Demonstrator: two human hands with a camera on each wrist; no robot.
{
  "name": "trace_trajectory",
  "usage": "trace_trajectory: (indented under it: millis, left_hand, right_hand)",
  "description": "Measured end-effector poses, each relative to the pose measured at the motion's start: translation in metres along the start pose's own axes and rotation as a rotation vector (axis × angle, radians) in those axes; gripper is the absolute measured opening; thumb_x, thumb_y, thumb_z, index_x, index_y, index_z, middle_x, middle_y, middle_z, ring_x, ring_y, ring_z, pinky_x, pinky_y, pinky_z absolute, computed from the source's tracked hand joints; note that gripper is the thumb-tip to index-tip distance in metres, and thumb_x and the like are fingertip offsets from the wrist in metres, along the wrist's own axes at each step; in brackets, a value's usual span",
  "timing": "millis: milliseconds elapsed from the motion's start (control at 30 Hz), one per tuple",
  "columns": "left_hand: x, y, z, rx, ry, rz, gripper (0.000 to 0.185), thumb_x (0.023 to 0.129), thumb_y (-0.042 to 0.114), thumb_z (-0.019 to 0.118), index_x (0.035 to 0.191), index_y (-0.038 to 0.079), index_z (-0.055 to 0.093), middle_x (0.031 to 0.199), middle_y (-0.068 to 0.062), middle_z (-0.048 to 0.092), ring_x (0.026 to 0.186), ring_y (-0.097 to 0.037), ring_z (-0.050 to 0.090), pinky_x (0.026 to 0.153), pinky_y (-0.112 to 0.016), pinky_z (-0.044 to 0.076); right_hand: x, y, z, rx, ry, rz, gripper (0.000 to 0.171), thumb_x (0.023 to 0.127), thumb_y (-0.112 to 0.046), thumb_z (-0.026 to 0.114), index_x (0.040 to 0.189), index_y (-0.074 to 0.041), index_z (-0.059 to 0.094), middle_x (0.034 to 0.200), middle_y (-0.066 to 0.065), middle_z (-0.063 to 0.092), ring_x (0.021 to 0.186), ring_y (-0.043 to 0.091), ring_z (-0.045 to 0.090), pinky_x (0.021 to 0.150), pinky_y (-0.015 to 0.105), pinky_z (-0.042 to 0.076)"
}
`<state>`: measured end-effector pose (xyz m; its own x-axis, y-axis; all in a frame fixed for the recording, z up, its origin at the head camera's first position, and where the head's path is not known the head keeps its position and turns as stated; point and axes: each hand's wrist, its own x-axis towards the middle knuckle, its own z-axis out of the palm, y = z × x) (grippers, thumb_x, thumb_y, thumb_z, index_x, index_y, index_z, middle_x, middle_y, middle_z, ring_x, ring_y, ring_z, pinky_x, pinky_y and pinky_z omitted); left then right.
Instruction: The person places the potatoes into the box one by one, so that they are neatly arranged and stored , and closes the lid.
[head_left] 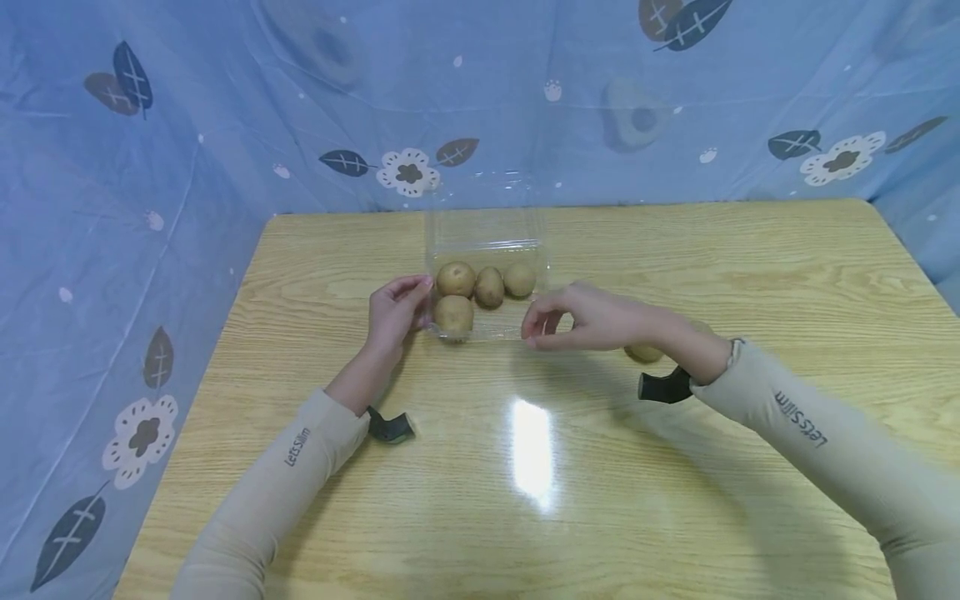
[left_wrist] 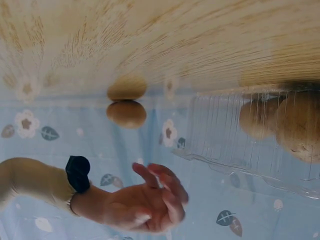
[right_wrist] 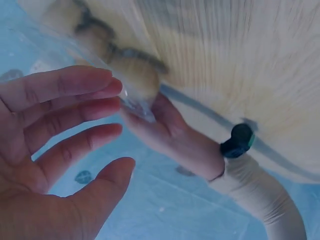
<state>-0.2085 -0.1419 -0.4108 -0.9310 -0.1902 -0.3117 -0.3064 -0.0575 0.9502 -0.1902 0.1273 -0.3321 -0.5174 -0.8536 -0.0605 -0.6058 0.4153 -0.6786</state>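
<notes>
A clear plastic container [head_left: 483,242] with its lid standing open sits mid-table and holds several small brown potatoes [head_left: 456,279]. My left hand [head_left: 418,302] grips its front left corner, thumb and fingers curled round the edge beside the nearest potato [head_left: 453,314]. In the right wrist view that left hand [right_wrist: 160,120] holds the corner under a potato [right_wrist: 135,75]. Just off the container's front right edge, my right hand [head_left: 542,325] hovers with fingers loosely curled and holds nothing; the left wrist view shows the right hand [left_wrist: 165,195] empty too. One loose potato [head_left: 643,352] lies on the table behind my right wrist.
The wooden table [head_left: 540,467] is bounded by blue floral cloth [head_left: 150,208] at the back and left. A black strap [head_left: 390,427] is on the left wrist and another black strap [head_left: 663,387] on the right. A light glare lies on the tabletop in front of the hands.
</notes>
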Motion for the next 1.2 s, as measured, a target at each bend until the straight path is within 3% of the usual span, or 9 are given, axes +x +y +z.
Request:
trace_trajectory:
  millis: [400, 667, 933, 1200]
  left_hand:
    - [-0.001, 0.005, -0.001, -0.005, 0.015, -0.017, 0.02, 0.082, 0.025, 0.068, 0.097, 0.013, 0.063, 0.09, 0.004, 0.063, 0.075, -0.006, 0.056, 0.055, -0.015, 0.054]
    - [-0.001, 0.005, 0.0, -0.015, 0.014, -0.011, 0.016, 0.082, 0.023, 0.068, 0.094, 0.014, 0.064, 0.089, 0.002, 0.064, 0.073, -0.006, 0.056, 0.052, -0.014, 0.053]
    - [-0.002, 0.004, -0.001, 0.012, 0.016, -0.023, 0.023, 0.082, 0.026, 0.068, 0.1, 0.014, 0.063, 0.089, 0.005, 0.063, 0.074, -0.006, 0.056, 0.053, -0.013, 0.052]
    - [-0.003, 0.002, 0.0, 0.032, 0.02, -0.026, 0.022, 0.082, 0.026, 0.067, 0.099, 0.013, 0.063, 0.089, 0.001, 0.062, 0.068, -0.005, 0.055, 0.049, -0.012, 0.05]
  right_hand:
    - [-0.041, 0.019, -0.004, -0.07, 0.043, 0.169, 0.012, 0.088, -0.018, 0.06, 0.097, -0.011, 0.064, 0.087, -0.007, 0.064, 0.081, 0.007, 0.059, 0.068, 0.025, 0.054]
    - [-0.072, 0.034, -0.003, -0.082, 0.188, 0.201, 0.008, 0.085, -0.016, 0.064, 0.091, -0.01, 0.065, 0.084, -0.005, 0.061, 0.075, 0.009, 0.054, 0.064, 0.022, 0.054]
    - [-0.092, 0.044, 0.004, -0.286, 0.343, 0.202, 0.018, 0.081, -0.013, 0.068, 0.098, -0.008, 0.064, 0.086, 0.0, 0.058, 0.068, 0.012, 0.047, 0.056, 0.022, 0.042]
    - [-0.102, 0.05, 0.012, -0.406, 0.355, 0.276, 0.024, 0.077, -0.01, 0.071, 0.098, -0.003, 0.065, 0.091, 0.007, 0.063, 0.071, 0.013, 0.05, 0.057, 0.026, 0.045]
